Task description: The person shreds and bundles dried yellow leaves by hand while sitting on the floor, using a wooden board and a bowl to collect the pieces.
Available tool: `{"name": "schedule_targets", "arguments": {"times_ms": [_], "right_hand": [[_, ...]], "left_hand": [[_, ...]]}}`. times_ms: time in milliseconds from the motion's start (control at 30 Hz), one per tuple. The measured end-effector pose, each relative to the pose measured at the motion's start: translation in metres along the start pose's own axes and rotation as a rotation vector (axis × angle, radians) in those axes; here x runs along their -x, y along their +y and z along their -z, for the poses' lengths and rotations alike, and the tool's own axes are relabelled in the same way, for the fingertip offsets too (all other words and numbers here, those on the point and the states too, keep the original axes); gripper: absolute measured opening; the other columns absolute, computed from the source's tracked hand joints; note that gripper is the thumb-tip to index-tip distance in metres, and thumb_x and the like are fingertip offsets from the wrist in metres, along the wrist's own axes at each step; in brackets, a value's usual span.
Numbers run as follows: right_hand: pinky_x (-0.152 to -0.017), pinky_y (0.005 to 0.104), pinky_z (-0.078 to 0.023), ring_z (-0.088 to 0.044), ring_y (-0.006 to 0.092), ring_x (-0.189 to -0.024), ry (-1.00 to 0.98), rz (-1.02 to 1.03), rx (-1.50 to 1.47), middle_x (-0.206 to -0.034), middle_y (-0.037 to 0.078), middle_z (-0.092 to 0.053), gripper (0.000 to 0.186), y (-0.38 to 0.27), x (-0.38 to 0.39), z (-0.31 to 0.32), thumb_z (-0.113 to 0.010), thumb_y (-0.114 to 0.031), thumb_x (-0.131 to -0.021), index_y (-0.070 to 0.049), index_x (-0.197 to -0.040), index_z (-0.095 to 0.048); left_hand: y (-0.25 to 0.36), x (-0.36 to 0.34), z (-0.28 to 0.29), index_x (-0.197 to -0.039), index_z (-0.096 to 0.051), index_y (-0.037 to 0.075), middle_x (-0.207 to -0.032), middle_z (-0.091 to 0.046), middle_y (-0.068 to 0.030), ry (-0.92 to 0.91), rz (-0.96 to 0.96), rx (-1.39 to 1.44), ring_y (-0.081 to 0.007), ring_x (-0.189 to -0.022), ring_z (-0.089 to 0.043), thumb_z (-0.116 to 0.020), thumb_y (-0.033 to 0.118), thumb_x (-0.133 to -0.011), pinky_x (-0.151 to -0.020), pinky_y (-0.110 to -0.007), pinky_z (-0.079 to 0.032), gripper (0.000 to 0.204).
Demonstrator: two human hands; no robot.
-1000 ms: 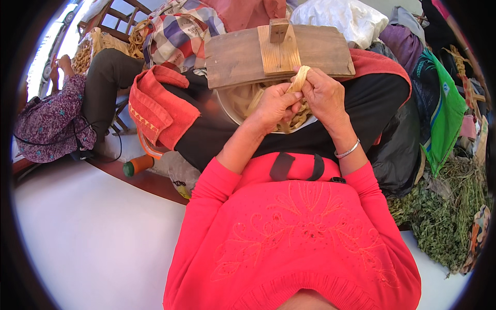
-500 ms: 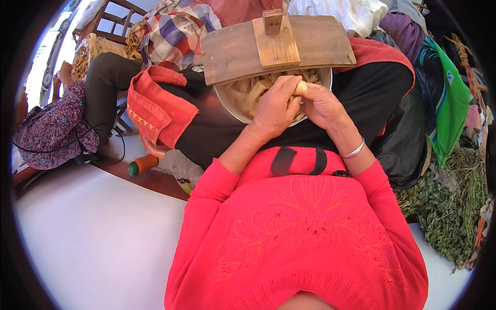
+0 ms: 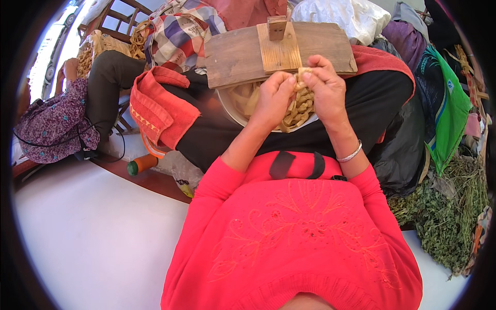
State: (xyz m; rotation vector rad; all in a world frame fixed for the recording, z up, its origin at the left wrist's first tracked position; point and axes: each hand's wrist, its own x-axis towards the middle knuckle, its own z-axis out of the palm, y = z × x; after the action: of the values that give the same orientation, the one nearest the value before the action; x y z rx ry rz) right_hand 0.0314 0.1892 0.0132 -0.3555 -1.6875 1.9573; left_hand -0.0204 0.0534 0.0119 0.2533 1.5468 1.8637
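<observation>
Over a white bowl point(image 3: 229, 111) in my lap, both hands are raised close together. My left hand point(image 3: 275, 97) pinches a flat tan strip point(image 3: 300, 77) between thumb and fingers. My right hand point(image 3: 326, 94) grips the same strip from the other side, its upper fingers curled. Below them a length of folded, braided-looking tan strip point(image 3: 296, 114) hangs down to the bowl; where it ends is hidden. More loose tan strips point(image 3: 247, 98) lie in the bowl. A wooden board point(image 3: 227, 58) with a block fixed on it sits just beyond my hands and covers the bowl's far side.
Red towels point(image 3: 159, 106) drape over my knees. At left are another person's patterned sleeve point(image 3: 57, 124) and an orange-green spool point(image 3: 142, 165). Right of me lie a black plastic bag point(image 3: 398, 150), a green bag point(image 3: 452, 113) and dried plants point(image 3: 444, 222). A white sack point(image 3: 338, 15) stands behind the board.
My hands have moved apart a little, the right one rising. A small roll of strip between them now shows as an opened length, with the braided-looking part hanging beneath.
</observation>
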Motion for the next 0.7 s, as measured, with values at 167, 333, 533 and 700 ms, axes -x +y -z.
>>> {"name": "schedule_targets", "arguments": {"times_ms": [167,333,533,700], "right_hand": [[-0.085,0.0221,-0.042,-0.053,0.01,-0.099,-0.206,-0.143,-0.109,-0.115,0.003,-0.053,0.014,-0.004,-0.002,0.016,-0.061,-0.001,-0.085,0.002,-0.097,-0.066],[-0.078,0.0238,-0.046,-0.056,0.0115,-0.09,-0.275,0.023,0.338,-0.106,0.008,-0.059,0.029,-0.018,-0.021,0.033,-0.063,-0.015,-0.087,-0.002,-0.112,-0.061],[-0.067,0.0226,-0.049,-0.06,0.0095,-0.073,-0.726,-0.534,0.111,-0.079,0.004,-0.063,0.018,-0.038,-0.036,0.01,-0.063,-0.011,-0.086,0.002,-0.099,-0.065],[-0.06,0.02,-0.048,-0.058,0.0064,-0.064,-0.665,-0.464,0.154,-0.075,0.0,-0.062,0.013,-0.034,-0.052,0.022,-0.063,-0.006,-0.085,0.0,-0.096,-0.065]], "left_hand": [[-0.014,0.038,0.029,-0.099,-0.056,0.005,-0.074,-0.054,-0.0023,0.073,-0.318,-0.333,-0.0076,-0.061,-0.048,-0.058,0.01,-0.091,-0.055,-0.021,-0.038,0.01],[0.016,0.029,0.036,-0.092,-0.055,0.002,-0.076,-0.057,-0.0089,0.077,-0.672,-0.927,-0.0214,-0.067,-0.058,-0.061,0.004,-0.086,-0.064,-0.029,-0.046,0.009],[0.026,0.007,0.028,-0.09,-0.055,0.002,-0.076,-0.058,-0.0048,-0.061,-0.529,-0.645,-0.0153,-0.064,-0.055,-0.06,0.007,-0.088,-0.06,-0.027,-0.044,0.007],[0.032,-0.013,0.041,-0.092,-0.058,0.003,-0.077,-0.055,0.0045,-0.215,-0.162,-0.281,-0.0032,-0.065,-0.048,-0.059,0.012,-0.091,-0.059,-0.018,-0.04,0.009]]}}
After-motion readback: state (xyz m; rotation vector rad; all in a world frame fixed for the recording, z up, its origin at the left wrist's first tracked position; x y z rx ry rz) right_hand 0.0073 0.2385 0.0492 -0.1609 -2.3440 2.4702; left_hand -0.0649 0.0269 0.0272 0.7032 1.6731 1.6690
